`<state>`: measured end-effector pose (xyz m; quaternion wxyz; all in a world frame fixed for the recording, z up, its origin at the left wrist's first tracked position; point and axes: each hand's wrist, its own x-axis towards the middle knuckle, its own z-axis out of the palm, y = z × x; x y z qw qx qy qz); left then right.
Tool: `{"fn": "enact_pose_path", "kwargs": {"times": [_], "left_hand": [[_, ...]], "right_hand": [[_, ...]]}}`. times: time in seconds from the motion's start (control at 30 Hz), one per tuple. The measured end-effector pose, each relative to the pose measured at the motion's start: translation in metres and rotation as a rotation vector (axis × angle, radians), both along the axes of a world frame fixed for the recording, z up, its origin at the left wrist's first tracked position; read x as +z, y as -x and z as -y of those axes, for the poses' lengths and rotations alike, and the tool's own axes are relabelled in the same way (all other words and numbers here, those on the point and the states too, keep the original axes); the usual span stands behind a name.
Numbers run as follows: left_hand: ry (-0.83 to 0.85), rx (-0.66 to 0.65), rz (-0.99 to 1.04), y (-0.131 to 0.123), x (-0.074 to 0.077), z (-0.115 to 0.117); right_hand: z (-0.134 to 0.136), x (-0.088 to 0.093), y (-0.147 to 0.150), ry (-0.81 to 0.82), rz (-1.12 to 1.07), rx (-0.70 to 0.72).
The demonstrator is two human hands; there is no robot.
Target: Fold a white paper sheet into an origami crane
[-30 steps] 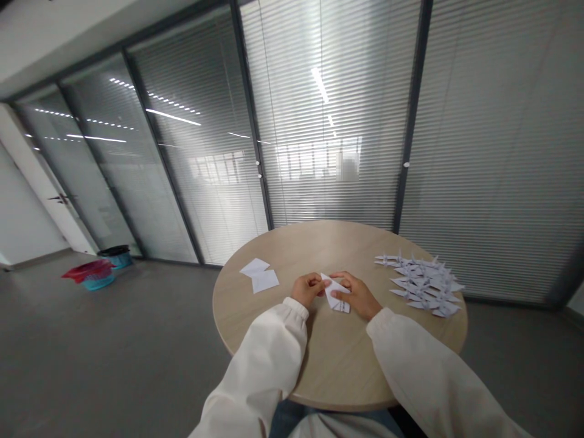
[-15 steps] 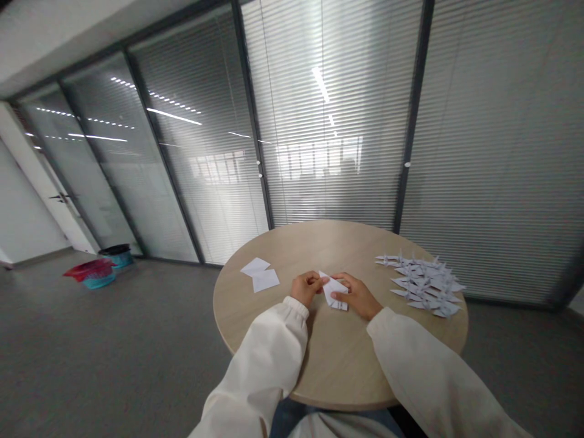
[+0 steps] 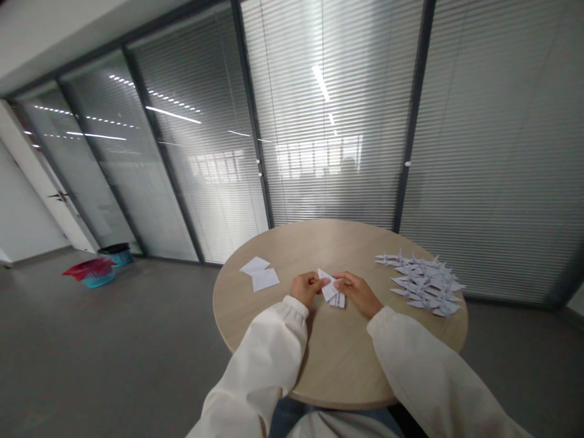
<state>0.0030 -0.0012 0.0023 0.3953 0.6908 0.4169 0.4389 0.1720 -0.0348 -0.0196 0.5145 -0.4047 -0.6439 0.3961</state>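
A small folded sheet of white paper (image 3: 334, 295) with some dark print on it is between my two hands, over the middle of the round table (image 3: 337, 365). My left hand (image 3: 308, 288) pinches the paper's left edge between thumb and fingers. On the other side, my right hand (image 3: 358, 293) is closed on its upper right part, the thumb lying on the face of the paper. The fingers behind the paper are partly hidden.
Folded white paper cranes (image 3: 426, 283) lie crowded together on the table's right side. Two pieces of white paper (image 3: 265, 279) rest to the left. On the floor at far left stand two bins, one with a red liner (image 3: 91, 269), one with a black liner (image 3: 115, 249). Glass partitions with blinds (image 3: 333, 121) rise behind the table.
My right thumb has moved up and left over the paper, and the paper's right side is now folded inward, showing more print. My left hand has hardly moved.
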Motion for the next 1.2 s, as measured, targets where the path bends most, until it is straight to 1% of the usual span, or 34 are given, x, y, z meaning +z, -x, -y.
{"fn": "enact_pose_path", "kwargs": {"times": [0.17,0.33,0.47,0.57,0.73,0.87,1.0,1.2], "left_hand": [[-0.039,0.040,-0.036,0.0000,-0.0008,-0.0016],[-0.092,0.036,-0.103,0.0001,-0.0039,-0.0037],[-0.127,0.051,-0.143,0.0000,-0.0048,-0.0040],[-0.078,0.036,-0.089,-0.0012,-0.0054,-0.0041],[0.074,-0.044,0.061,-0.0031,-0.0058,-0.0052],[0.126,-0.104,0.077,-0.0032,-0.0065,-0.0069],[0.100,-0.098,0.060,-0.0019,-0.0082,-0.0079],[0.015,-0.039,-0.030,-0.0003,-0.0080,-0.0058]], "right_hand": [[-0.0011,-0.0005,-0.0004,0.000,-0.012,0.025],[0.0018,0.0031,0.0013,0.005,0.021,0.005],[0.0007,0.0012,0.0019,0.027,-0.012,0.038],[-0.0008,-0.0015,0.0022,0.057,-0.049,0.072],[0.0013,0.0010,0.0028,0.065,-0.063,0.058],[0.0035,0.0045,0.0034,0.037,-0.071,0.032],[0.0033,0.0039,0.0036,0.033,-0.078,0.041],[0.0030,0.0029,0.0040,0.031,-0.059,0.051]]}}
